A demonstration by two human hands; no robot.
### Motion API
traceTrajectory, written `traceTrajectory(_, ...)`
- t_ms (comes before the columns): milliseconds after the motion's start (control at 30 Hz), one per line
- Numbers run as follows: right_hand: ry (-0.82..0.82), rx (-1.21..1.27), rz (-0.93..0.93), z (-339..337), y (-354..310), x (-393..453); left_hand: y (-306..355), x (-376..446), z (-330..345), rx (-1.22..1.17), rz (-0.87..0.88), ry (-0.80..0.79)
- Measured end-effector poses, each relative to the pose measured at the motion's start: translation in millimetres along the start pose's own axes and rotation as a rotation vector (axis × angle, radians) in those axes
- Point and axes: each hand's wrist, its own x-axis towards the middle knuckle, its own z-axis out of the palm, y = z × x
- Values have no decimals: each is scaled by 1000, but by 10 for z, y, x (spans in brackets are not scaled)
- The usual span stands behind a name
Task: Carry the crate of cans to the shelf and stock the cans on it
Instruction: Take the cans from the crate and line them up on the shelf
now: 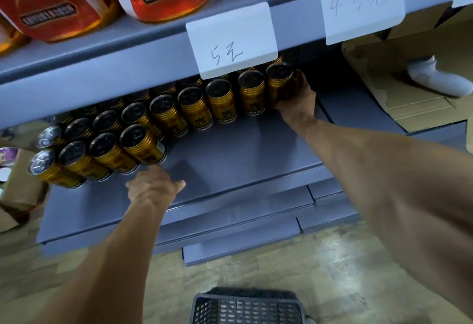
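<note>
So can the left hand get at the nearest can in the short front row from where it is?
Probably yes. The left hand rests open on the shelf just in front of that can, with bare shelf between them and nothing in the way.

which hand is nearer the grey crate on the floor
Left. The left hand rests at the shelf's front edge, up and left of the crate. The right hand grips a can deeper on the shelf, farther away.

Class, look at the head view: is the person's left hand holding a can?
No. The left hand rests on the bare shelf with nothing in it, while the right hand grips the end can.
</note>
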Motion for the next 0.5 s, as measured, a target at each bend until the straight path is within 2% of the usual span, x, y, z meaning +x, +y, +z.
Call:
traceTrajectory(233,-155,-45,-26,-23,15,32,-19,3,49,-35,3,16)
traceTrajectory(500,63,28,76,11,201,-329,-25,-77,51,-42,18,30)
